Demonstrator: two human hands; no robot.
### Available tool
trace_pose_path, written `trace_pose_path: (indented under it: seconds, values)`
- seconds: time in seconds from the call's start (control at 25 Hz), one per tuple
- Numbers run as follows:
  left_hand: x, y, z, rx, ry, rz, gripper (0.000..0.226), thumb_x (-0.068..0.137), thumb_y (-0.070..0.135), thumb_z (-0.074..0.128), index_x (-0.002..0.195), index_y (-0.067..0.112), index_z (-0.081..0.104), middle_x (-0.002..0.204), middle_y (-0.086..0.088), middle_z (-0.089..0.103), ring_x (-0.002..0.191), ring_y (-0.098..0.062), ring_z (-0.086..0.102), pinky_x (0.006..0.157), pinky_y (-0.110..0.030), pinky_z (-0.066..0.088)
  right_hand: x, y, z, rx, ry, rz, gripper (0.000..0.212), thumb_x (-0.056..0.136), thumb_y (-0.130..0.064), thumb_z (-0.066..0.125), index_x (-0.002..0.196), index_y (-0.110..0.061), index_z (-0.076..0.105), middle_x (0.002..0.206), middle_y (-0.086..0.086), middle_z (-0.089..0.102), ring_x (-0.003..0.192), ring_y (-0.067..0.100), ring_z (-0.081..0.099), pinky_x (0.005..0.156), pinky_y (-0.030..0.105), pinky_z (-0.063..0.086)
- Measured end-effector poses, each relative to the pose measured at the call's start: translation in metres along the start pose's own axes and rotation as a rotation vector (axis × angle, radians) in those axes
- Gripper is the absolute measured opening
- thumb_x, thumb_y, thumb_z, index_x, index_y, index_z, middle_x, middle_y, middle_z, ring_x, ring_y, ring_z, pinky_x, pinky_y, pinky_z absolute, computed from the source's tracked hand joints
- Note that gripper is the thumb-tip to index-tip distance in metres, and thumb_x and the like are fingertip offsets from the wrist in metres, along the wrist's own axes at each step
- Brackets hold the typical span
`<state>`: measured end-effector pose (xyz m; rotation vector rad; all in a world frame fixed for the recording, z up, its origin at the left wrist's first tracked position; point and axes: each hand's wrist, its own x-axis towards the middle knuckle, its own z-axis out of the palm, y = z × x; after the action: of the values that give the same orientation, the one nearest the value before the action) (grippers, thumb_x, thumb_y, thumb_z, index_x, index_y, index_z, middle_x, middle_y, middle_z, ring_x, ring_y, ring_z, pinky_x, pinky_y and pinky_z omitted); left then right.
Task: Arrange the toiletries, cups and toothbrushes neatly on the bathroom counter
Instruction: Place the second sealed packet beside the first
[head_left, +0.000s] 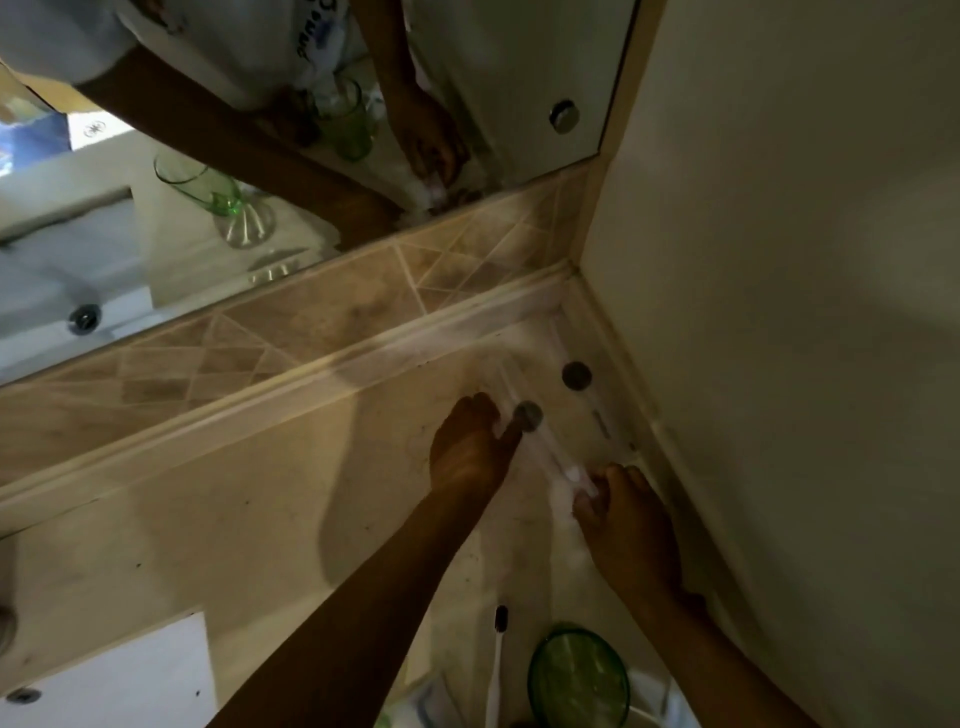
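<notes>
A long white tube-like toiletry (550, 457) lies diagonally on the beige counter (260, 493) near the back right corner, blurred. My left hand (470, 457) curls over its far part beside a dark round cap (528, 415). My right hand (623, 525) pinches its near end. A second slim white item with a dark round cap (576, 375) lies closer to the wall. At the bottom edge a green cup (576, 675) stands, with a white toothbrush with dark bristles (500, 644) left of it.
A mirror (519, 78) above the tiled backsplash (311, 322) reflects my arms and the green cup. The side wall (779, 312) closes the right. A white sink (104, 680) sits at the lower left. More white packaging (431, 701) lies at the bottom edge.
</notes>
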<state>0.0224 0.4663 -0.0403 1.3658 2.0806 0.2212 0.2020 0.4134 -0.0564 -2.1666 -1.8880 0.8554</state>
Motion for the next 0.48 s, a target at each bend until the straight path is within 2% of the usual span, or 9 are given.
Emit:
trace_pose_path:
  seconds: [0.08, 0.16, 0.24, 0.32, 0.48]
  values:
    - [-0.007, -0.008, 0.0, 0.177, 0.082, 0.273, 0.028, 0.098, 0.035, 0.052, 0.122, 0.021, 0.056, 0.12, -0.002, 0.057, 0.108, -0.021, 0.051, 0.09, -0.032, 0.044, -0.002, -0.001, 0.004, -0.022, 0.039, -0.053, 0.032, 0.09, -0.033, 0.06, 0.119, -0.022, 0.06, 0.116, 0.001, 0.057, 0.098, 0.019, 0.057, 0.075, 0.027, 0.048]
    - [-0.008, -0.017, 0.002, 0.268, 0.079, 0.438, 0.04, 0.097, 0.027, 0.054, 0.136, 0.023, 0.05, 0.14, -0.006, 0.051, 0.128, -0.027, 0.044, 0.105, -0.038, 0.039, -0.005, -0.003, 0.006, -0.022, 0.024, -0.012, 0.035, 0.087, -0.029, 0.064, 0.121, -0.021, 0.061, 0.12, 0.004, 0.054, 0.102, 0.025, 0.059, 0.079, 0.034, 0.053]
    - [-0.004, -0.023, 0.005, 0.309, 0.035, 0.46, 0.052, 0.097, 0.028, 0.053, 0.147, 0.026, 0.039, 0.155, -0.008, 0.038, 0.144, -0.031, 0.03, 0.117, -0.043, 0.028, -0.005, -0.003, 0.006, -0.038, 0.034, -0.032, 0.034, 0.084, -0.026, 0.066, 0.118, -0.019, 0.063, 0.117, 0.005, 0.054, 0.1, 0.026, 0.059, 0.08, 0.037, 0.054]
    - [0.001, -0.025, 0.007, 0.351, -0.023, 0.444, 0.057, 0.099, 0.033, 0.049, 0.153, 0.029, 0.029, 0.162, -0.009, 0.027, 0.151, -0.032, 0.017, 0.124, -0.046, 0.017, -0.002, -0.002, 0.008, -0.052, 0.046, -0.134, 0.036, 0.082, -0.02, 0.067, 0.118, -0.018, 0.064, 0.116, 0.005, 0.053, 0.102, 0.025, 0.055, 0.083, 0.035, 0.053]
    - [0.008, -0.027, 0.008, 0.363, -0.054, 0.457, 0.058, 0.101, 0.036, 0.043, 0.155, 0.028, 0.023, 0.165, -0.008, 0.02, 0.154, -0.031, 0.009, 0.124, -0.05, 0.012, 0.005, -0.013, 0.011, -0.073, -0.095, -0.277, 0.049, 0.086, -0.02, 0.061, 0.135, -0.017, 0.057, 0.136, 0.002, 0.049, 0.125, 0.019, 0.04, 0.106, 0.033, 0.043]
